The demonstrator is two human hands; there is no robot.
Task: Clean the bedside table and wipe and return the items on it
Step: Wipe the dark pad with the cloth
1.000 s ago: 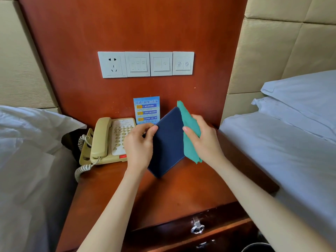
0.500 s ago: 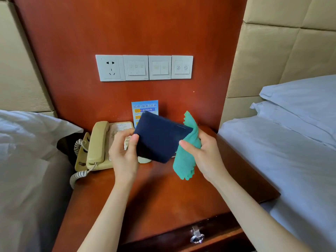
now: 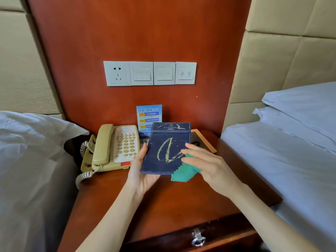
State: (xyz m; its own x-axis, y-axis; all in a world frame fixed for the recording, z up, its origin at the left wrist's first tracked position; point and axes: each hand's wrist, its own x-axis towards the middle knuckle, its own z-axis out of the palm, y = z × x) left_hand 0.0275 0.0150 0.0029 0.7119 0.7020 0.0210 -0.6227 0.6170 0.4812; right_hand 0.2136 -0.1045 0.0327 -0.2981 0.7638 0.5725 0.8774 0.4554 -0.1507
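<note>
The left hand (image 3: 140, 176) cradles the dark blue fabric-covered folder (image 3: 166, 153) from beneath, thumb on its left edge, while the right hand's (image 3: 211, 166) flat fingers (image 3: 190, 151) press a green cloth (image 3: 183, 172) against its cover.

The folder (image 3: 166, 148) is dark navy, with a worn yellow-gold looping mark across its front and faint gold lettering on the flap farthest from the fingers. Under the fingers of the right hand (image 3: 209, 165) lies a teal-green cloth (image 3: 183, 173) with a zigzag-cut edge. Beyond the thumb of the left hand (image 3: 141, 176), the telephone (image 3: 112, 147) is cream-yellow with a white keypad face, pale buttons and one red key. Past the fingertips stands a blue card (image 3: 148, 116) with orange number tags and white lettering. The bedside table (image 3: 163, 206) is reddish-brown wood. The wall switch plates (image 3: 150, 73) are white.
</note>
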